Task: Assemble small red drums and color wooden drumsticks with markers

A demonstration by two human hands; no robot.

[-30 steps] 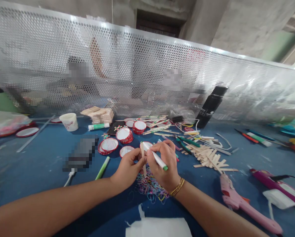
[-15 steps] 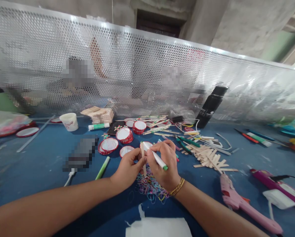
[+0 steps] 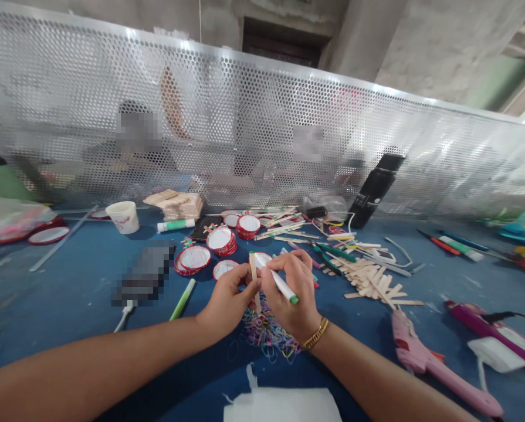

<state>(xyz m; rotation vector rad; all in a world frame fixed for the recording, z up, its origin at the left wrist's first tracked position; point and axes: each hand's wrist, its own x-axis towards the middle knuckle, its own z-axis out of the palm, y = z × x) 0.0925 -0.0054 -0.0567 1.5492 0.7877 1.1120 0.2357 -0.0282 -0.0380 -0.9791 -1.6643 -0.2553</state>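
My left hand [image 3: 233, 296] pinches a flat wooden craft stick [image 3: 254, 268] that stands nearly upright, its top end green. In my right hand [image 3: 294, 290] is a white marker [image 3: 281, 282] with a green end, held like a pen close beside the stick. The marker's tip is hidden by my fingers, so I cannot tell if it touches the wood. Below both hands lies a tangle of coloured rubber bands [image 3: 271, 337]. A green marker cap [image 3: 183, 299] rests left of my left hand. Stacks of round red-rimmed white pieces [image 3: 220, 239] sit just beyond.
A pile of craft sticks [image 3: 370, 280], pliers [image 3: 330, 258] and a pink glue gun [image 3: 442, 366] lie to the right. Leftward are a phone [image 3: 145, 272] and a paper cup [image 3: 124, 217]. A black bottle [image 3: 376, 190] leans by the perforated metal screen [image 3: 262, 129]; people are behind it.
Almost nothing differs. Both hands keep the same hold on the stick and the marker, in practically the same place.
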